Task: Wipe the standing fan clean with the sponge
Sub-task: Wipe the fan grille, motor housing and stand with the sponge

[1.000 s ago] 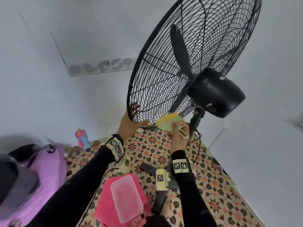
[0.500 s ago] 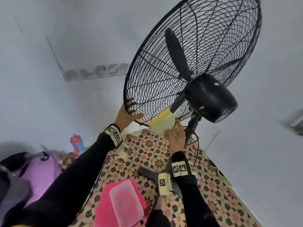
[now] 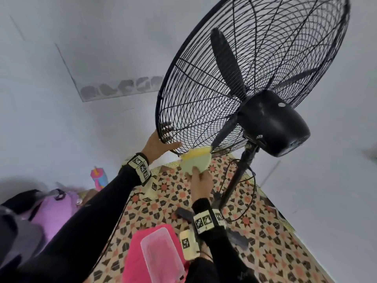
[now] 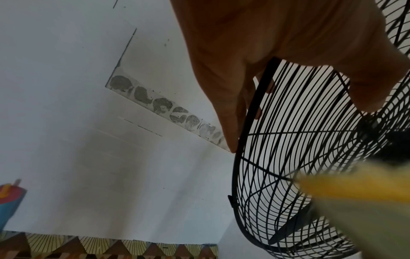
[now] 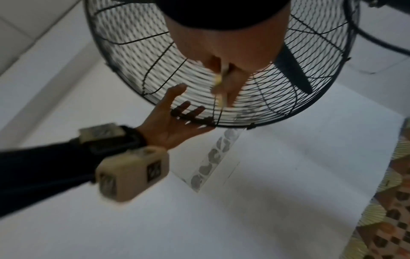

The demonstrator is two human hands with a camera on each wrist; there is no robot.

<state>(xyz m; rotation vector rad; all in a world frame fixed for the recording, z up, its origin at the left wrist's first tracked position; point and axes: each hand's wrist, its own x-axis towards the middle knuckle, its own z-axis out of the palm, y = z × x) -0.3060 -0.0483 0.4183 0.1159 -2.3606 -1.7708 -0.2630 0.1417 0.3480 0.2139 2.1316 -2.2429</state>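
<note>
We see pale grey walls (image 3: 61,119) beyond the hands; a patterned floor mat (image 3: 255,231) lies below them.

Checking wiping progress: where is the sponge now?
In the head view, the sponge is pinched in the right hand, against the bottom rim of the fan cage, right of the left hand.
</note>
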